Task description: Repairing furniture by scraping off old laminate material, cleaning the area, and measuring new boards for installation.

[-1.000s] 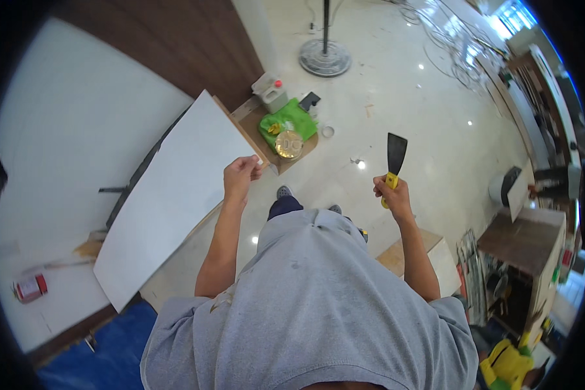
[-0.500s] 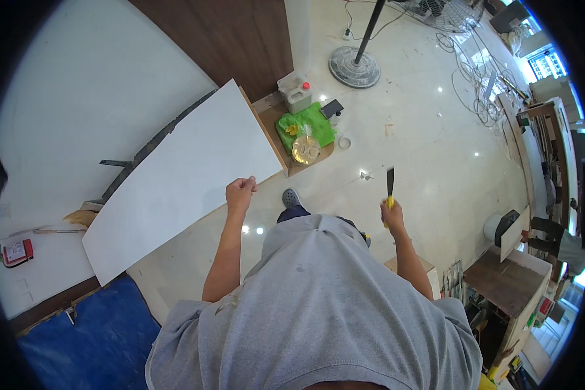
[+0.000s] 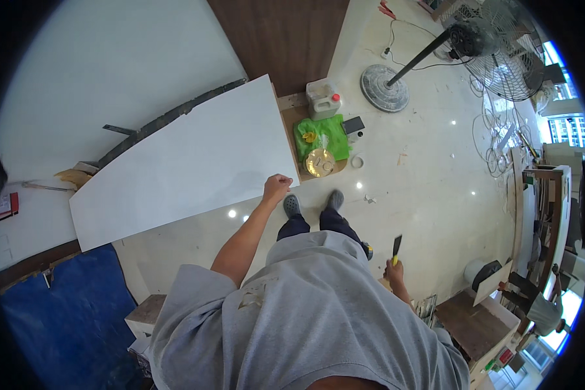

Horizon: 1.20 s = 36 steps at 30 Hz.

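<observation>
My left hand point(image 3: 277, 187) is closed in a loose pinch over the near right corner of a large white panel point(image 3: 175, 169). Whether anything sits between its fingertips I cannot make out. Low at my right side, my right hand point(image 3: 394, 272) grips a putty knife point(image 3: 397, 247) by its yellow handle, dark blade pointing up and away. Beyond the panel's right end, a round gold-coloured tin point(image 3: 320, 162) and a green plastic bag point(image 3: 331, 133) rest on a brown board.
A white jug point(image 3: 323, 107) with a red cap stands behind the bag. Farther right is a pedestal fan point(image 3: 385, 89); cables point(image 3: 494, 143) lie coiled on the floor. A blue sheet point(image 3: 65, 318) spreads at lower left. At right, another person point(image 3: 545, 312) stands near a brown-topped bench point(image 3: 471, 325).
My view has shifted, and both shoes now show. My left hand has moved right, toward the panel's corner. The right hand with the putty knife has dropped lower, closer to my body.
</observation>
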{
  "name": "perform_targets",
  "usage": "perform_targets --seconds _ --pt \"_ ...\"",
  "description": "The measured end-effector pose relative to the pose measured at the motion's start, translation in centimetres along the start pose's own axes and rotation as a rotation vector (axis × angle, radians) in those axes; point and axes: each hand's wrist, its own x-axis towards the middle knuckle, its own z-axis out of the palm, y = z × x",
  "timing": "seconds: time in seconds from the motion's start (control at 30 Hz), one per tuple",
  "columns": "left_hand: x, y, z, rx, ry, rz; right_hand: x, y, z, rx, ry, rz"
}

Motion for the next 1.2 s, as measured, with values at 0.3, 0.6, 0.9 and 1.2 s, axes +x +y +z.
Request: perform_targets --seconds 0.3,0.6,0.9,1.2 --pt "-1.5 1.1 4.4 -0.030 0.116 -0.044 8.7 -17.9 1.6 -0.160 -0.332 -0.389" --pt "-1.5 3.2 5.4 -0.156 0.228 -0.229 15.2 -23.4 0.4 -0.172 -0.364 -0.344" --pt "-2.5 3.7 8.1 0.002 0.290 -0.172 18.1 -20.2 0.5 -0.251 -0.444 -0.275" --pt "-2.2 4.8 6.9 0.179 0.208 -0.343 17.8 -16.7 0.9 -0.251 -0.463 -0.297"
